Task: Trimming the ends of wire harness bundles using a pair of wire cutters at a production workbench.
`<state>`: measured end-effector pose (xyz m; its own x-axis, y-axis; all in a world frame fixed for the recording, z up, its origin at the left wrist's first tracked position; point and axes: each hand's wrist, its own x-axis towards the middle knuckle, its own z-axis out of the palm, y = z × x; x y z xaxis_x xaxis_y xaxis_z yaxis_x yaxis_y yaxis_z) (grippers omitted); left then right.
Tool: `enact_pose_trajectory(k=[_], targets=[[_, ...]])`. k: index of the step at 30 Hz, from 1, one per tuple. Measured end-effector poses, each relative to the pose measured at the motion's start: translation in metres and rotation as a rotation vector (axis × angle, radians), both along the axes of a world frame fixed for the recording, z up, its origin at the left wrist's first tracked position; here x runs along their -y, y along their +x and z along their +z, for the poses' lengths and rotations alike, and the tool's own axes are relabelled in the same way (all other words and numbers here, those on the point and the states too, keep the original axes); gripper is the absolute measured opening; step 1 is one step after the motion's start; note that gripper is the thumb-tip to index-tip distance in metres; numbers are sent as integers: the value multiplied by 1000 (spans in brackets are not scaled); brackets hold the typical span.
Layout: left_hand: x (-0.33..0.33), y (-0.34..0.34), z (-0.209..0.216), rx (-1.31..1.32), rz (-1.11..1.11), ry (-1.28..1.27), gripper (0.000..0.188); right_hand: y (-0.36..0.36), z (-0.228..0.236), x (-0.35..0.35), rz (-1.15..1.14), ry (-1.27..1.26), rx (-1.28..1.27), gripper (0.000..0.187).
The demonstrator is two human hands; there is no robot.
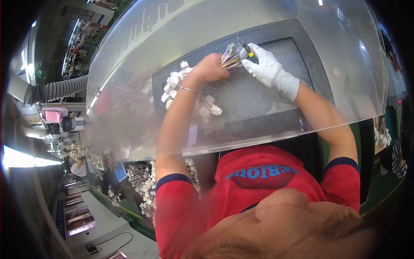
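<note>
My left hand point(210, 69), bare with a thin bracelet at the wrist, is closed around a bundle of wires point(230, 59), mostly purple, yellow and white. The wires' tips stick out toward my right hand. White plastic connectors point(174, 82) at the other end of the bundle hang past my left wrist. My right hand point(267, 69) wears a white glove. Its thumb and fingers pinch a small black and yellow piece point(248, 50) at the wire tips; its exact kind is unclear. More white connectors point(210, 107) rest below my left hand.
Under my hands is a metal mesh panel point(254, 93) in a dark frame point(317, 64). A clear plastic hood point(129, 64) arches over it, its front edge crossing above my forearms. A ribbed grey duct point(64, 90) stands at left. Bundles with white connectors point(148, 185) lie lower left.
</note>
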<state>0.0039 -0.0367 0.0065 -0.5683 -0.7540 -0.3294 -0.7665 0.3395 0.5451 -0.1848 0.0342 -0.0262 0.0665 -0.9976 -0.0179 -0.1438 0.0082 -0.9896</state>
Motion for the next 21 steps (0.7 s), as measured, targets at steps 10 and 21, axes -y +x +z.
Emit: enact_pose_trajectory(k=[10,21], targets=[[-50,7,34,-664,417,259,20,-1,6,-7,-8,-47,107,12],[-23,-3,31,-842,623,320,17,2,14,-13,109,-97,200,13]])
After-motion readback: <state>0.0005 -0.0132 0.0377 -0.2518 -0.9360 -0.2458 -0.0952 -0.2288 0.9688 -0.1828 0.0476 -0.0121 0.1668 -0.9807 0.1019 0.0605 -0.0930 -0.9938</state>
